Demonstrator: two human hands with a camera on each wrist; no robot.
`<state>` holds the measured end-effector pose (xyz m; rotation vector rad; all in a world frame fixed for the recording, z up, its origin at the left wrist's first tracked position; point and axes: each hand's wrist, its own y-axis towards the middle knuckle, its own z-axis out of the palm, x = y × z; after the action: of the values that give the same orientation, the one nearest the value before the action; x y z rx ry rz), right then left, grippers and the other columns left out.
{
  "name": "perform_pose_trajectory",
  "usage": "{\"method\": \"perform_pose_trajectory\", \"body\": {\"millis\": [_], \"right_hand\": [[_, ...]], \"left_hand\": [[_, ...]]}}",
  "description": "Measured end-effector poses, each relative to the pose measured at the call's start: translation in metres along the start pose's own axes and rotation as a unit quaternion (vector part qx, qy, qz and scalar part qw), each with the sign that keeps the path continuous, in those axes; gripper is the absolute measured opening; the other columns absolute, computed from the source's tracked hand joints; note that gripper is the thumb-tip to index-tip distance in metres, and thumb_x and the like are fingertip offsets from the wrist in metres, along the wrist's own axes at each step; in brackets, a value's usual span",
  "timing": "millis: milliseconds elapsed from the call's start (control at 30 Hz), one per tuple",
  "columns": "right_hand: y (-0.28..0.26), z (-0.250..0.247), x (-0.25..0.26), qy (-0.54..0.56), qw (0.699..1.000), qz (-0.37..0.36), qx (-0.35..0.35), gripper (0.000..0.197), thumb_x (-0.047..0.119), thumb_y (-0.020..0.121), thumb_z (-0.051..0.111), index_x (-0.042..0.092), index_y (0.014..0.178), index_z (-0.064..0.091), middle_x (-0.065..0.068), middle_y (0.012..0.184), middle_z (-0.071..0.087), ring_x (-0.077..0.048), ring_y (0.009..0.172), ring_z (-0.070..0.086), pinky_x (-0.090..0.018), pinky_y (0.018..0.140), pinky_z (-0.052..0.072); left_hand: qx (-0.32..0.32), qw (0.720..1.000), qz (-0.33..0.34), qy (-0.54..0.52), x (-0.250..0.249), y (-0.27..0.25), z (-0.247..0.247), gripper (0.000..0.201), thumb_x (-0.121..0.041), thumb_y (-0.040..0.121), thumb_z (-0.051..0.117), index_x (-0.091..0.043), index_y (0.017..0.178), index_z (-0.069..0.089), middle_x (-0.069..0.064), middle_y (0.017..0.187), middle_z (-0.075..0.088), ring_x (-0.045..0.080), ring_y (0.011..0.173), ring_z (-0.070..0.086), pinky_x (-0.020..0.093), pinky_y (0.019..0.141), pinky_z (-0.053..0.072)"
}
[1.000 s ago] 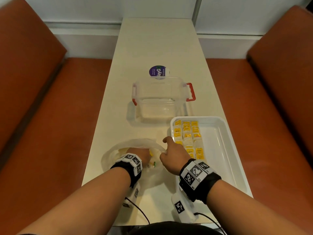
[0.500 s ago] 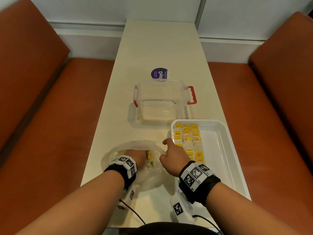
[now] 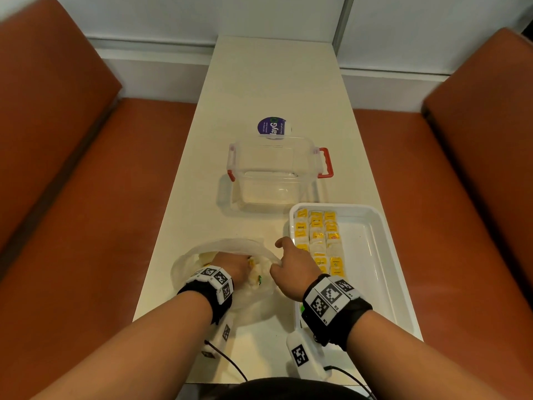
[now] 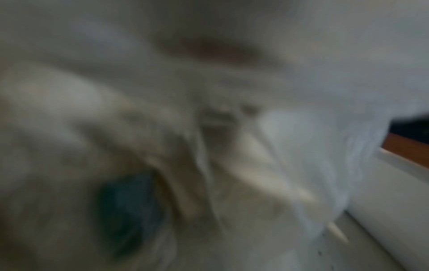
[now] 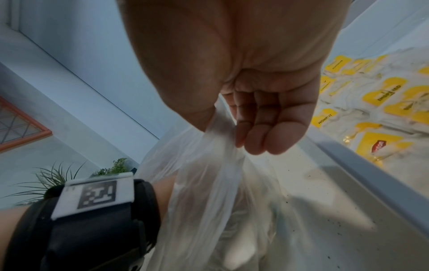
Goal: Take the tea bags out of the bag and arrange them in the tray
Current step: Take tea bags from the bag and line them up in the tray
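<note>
Yellow-labelled tea bags (image 3: pixel 318 238), white tray (image 3: pixel 377 255)

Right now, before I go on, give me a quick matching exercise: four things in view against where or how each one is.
Things:
1. left hand
2. right hand
3. tea bags
4. clear box

States:
A. in rows at the tray's left side
B. beyond the tray, red handles
C. reaching into the bag
D. pinching the bag's edge

Pairs: 1-C, 2-D, 3-A, 4-B
</note>
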<state>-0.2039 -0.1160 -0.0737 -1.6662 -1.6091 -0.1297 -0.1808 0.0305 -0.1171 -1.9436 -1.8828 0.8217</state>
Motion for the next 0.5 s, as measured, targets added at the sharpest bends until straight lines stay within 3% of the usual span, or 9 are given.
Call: {"method": "perform_pose_trajectory", "body": {"millis": [167,233,300,400,500], "right_hand": [[0.000,0.001,0.001,0.000,1.000,0.003,-0.003,0.050,0.019,0.089,0.048,0.016,0.137,0.035,-0.011,0.106,0.065,-0.026,0.094,0.062,-0.030,0.073,0.047],[0.001,0.001,0.002,-0.001,1.000,0.006,-0.006,0.049,0.019,0.089,0.048,0.016,0.136,0.035,-0.012,0.106,0.065,-0.027,0.095,0.062,-0.031,0.075,0.049],[0.003,0.002,0.004,-0.005,1.000,0.008,-0.008,0.050,0.019,0.088,0.048,0.016,0.136,0.036,-0.012,0.107,0.065,-0.028,0.095,0.062,-0.032,0.076,0.049],[0.005,0.003,0.006,-0.013,1.000,0.010,-0.012,0.050,0.019,0.089,0.047,0.016,0.137,0.036,-0.012,0.108,0.065,-0.028,0.096,0.063,-0.031,0.075,0.048],[0.006,0.004,0.007,-0.028,1.000,0.005,-0.012,0.050,0.020,0.088,0.048,0.016,0.137,0.036,-0.012,0.107,0.066,-0.029,0.096,0.063,-0.031,0.074,0.047]], "left_hand": [[-0.058,0.985,-0.011,-0.164,0.019,-0.016,-0.008,0.022,-0.034,0.096,0.054,-0.017,0.104,0.064,0.004,0.105,0.066,0.018,0.087,0.057,0.026,0.074,0.044],[-0.076,0.971,0.007,-0.228,0.029,-0.026,-0.010,0.017,-0.031,0.091,0.062,-0.020,0.103,0.067,-0.001,0.098,0.068,0.013,0.084,0.057,0.023,0.075,0.042],[-0.092,0.953,0.036,-0.288,0.035,-0.038,-0.015,0.010,-0.026,0.087,0.069,-0.024,0.096,0.068,-0.007,0.087,0.068,0.010,0.079,0.061,0.023,0.074,0.046],[-0.103,0.920,0.070,-0.371,0.043,-0.058,-0.026,0.005,-0.016,0.084,0.072,-0.017,0.089,0.070,-0.005,0.073,0.069,0.002,0.059,0.061,0.018,0.058,0.048],[-0.109,0.883,0.086,-0.448,0.048,-0.080,-0.041,0.004,-0.011,0.085,0.072,-0.013,0.088,0.069,0.000,0.071,0.069,0.005,0.058,0.060,0.021,0.056,0.049]]}}
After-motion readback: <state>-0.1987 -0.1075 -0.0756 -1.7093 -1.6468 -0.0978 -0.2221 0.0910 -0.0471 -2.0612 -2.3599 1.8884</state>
